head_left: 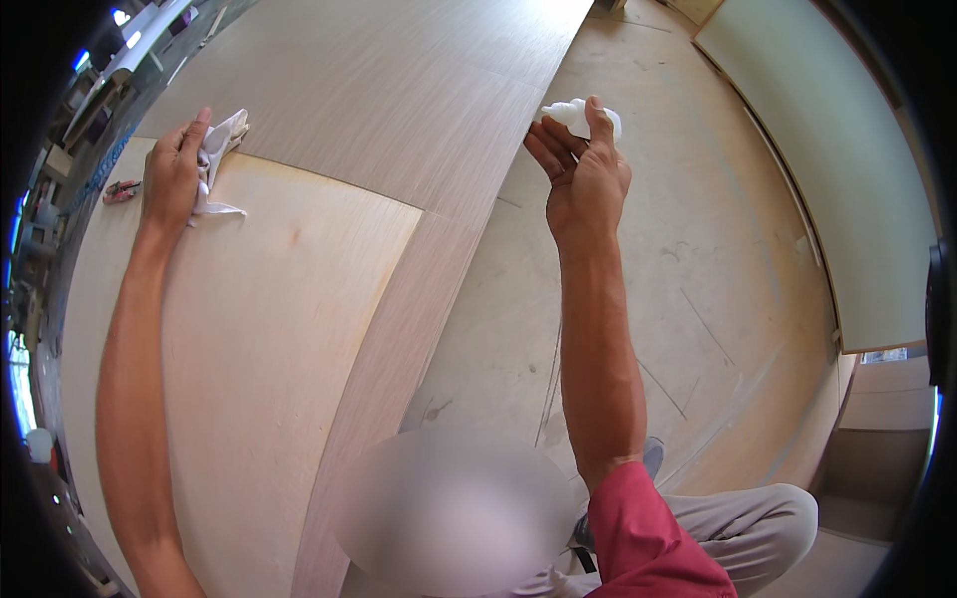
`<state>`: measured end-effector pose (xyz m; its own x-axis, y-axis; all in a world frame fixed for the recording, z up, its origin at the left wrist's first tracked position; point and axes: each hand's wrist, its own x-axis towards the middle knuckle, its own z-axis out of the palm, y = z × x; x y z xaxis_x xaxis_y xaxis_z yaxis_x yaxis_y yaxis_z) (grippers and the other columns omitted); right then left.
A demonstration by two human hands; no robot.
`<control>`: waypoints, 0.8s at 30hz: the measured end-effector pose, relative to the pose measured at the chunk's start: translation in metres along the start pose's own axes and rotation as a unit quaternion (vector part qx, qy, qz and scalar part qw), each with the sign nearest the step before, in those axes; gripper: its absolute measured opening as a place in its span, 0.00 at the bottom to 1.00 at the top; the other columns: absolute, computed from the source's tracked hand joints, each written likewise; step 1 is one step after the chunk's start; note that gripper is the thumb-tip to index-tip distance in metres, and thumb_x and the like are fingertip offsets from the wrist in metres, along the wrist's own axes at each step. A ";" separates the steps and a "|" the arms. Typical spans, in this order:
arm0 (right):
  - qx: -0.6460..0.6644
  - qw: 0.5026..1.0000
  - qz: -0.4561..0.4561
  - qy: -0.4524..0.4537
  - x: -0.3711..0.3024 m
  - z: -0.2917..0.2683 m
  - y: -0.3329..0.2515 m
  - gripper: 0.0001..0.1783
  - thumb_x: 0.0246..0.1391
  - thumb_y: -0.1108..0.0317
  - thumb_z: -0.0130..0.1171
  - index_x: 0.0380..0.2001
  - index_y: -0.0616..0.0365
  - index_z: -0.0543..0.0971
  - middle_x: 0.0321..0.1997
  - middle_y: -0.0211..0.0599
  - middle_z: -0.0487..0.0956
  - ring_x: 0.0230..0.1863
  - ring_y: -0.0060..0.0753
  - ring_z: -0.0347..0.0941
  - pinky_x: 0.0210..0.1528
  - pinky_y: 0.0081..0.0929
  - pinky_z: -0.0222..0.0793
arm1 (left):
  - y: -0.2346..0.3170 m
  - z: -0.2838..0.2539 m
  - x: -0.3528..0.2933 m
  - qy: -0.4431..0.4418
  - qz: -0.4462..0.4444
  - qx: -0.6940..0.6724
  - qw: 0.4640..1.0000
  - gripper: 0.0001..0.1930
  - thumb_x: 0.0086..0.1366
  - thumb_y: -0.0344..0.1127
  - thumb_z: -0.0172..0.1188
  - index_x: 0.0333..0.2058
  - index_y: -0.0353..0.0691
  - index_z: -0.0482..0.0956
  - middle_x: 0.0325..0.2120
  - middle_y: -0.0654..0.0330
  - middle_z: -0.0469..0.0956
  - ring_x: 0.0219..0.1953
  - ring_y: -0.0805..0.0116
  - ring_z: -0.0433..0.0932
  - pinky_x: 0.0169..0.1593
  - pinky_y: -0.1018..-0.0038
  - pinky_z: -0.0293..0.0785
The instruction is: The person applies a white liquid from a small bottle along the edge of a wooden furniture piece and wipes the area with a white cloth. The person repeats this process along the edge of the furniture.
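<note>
A crumpled white cloth (221, 140) is gripped in my left hand (175, 174), over the far left part of the pale plywood panel (239, 319). A loose end of the cloth hangs down onto the wood. My right hand (588, 179) holds a small white squeeze bottle (570, 117) between thumb and fingers, its narrow nozzle pointing left. The bottle is by the right edge of the wood-grain laminate sheet (369, 90). This laminate borders the plywood along its far and right sides.
Pliers-like red-handled tool (122, 191) lies left of my left hand. A large pale green panel (837, 159) stands at the right. Below the work lies a dusty floor (688, 289) with thin scraps and lines. A blurred round patch hides part of the lower middle.
</note>
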<state>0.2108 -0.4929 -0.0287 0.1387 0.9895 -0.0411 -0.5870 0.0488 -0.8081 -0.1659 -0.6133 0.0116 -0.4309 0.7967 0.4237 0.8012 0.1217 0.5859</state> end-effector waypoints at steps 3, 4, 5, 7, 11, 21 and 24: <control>-0.009 1.000 -0.017 -0.008 0.001 -0.001 0.001 0.24 0.62 0.57 0.61 0.42 0.73 0.73 0.34 0.54 0.81 0.33 0.43 0.84 0.35 0.33 0.88 | 0.002 0.004 -0.001 0.007 -0.006 -0.012 1.000 0.28 0.73 0.55 0.50 0.23 0.35 0.71 0.17 0.69 0.59 0.23 0.78 0.57 0.28 0.73 0.53; -0.013 1.000 -0.022 -0.010 0.002 -0.002 0.001 0.24 0.62 0.57 0.61 0.41 0.73 0.73 0.34 0.54 0.81 0.33 0.42 0.84 0.35 0.33 0.88 | 0.001 0.005 -0.001 0.007 -0.003 -0.014 1.000 0.28 0.74 0.55 0.50 0.22 0.36 0.70 0.17 0.69 0.59 0.23 0.78 0.57 0.28 0.73 0.53; -0.015 1.000 -0.024 -0.012 0.002 -0.002 0.002 0.23 0.63 0.57 0.61 0.41 0.72 0.73 0.34 0.54 0.81 0.33 0.42 0.84 0.35 0.33 0.88 | 0.000 0.003 -0.001 0.008 0.000 -0.013 1.000 0.28 0.74 0.55 0.50 0.21 0.37 0.68 0.17 0.69 0.58 0.23 0.78 0.56 0.28 0.73 0.52; -0.020 0.999 -0.031 -0.019 0.003 -0.001 0.002 0.23 0.63 0.57 0.61 0.41 0.72 0.74 0.33 0.54 0.81 0.32 0.42 0.84 0.34 0.32 0.88 | -0.010 0.002 0.002 0.006 0.013 -0.020 1.000 0.27 0.74 0.55 0.51 0.22 0.39 0.72 0.17 0.71 0.60 0.22 0.80 0.56 0.27 0.76 0.52; -0.046 0.998 -0.047 -0.020 0.005 -0.001 0.001 0.23 0.62 0.56 0.61 0.40 0.72 0.74 0.33 0.54 0.81 0.32 0.42 0.84 0.34 0.32 0.88 | -0.002 0.004 -0.001 0.007 0.006 -0.032 0.999 0.27 0.74 0.54 0.50 0.20 0.39 0.67 0.17 0.70 0.58 0.22 0.78 0.56 0.27 0.73 0.52; -0.064 0.995 -0.064 -0.036 0.005 -0.001 -0.003 0.24 0.62 0.57 0.62 0.38 0.75 0.73 0.32 0.56 0.81 0.31 0.43 0.84 0.34 0.33 0.88 | -0.005 0.005 0.001 0.017 0.022 -0.018 0.999 0.28 0.74 0.54 0.50 0.22 0.35 0.68 0.17 0.69 0.59 0.23 0.78 0.56 0.29 0.73 0.53; -0.066 0.995 -0.066 -0.038 0.006 -0.003 -0.002 0.24 0.62 0.58 0.62 0.39 0.75 0.73 0.31 0.56 0.81 0.30 0.43 0.84 0.34 0.33 0.88 | -0.005 0.005 0.001 0.015 0.021 -0.018 0.999 0.28 0.74 0.54 0.49 0.21 0.35 0.68 0.17 0.69 0.59 0.23 0.78 0.56 0.29 0.73 0.53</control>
<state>0.2150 -0.4872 -0.0287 0.1437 0.9833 0.1117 -0.4575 0.1661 -0.8736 -0.1682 -0.6103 0.0052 -0.4091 0.7827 0.4690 0.8038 0.0659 0.5912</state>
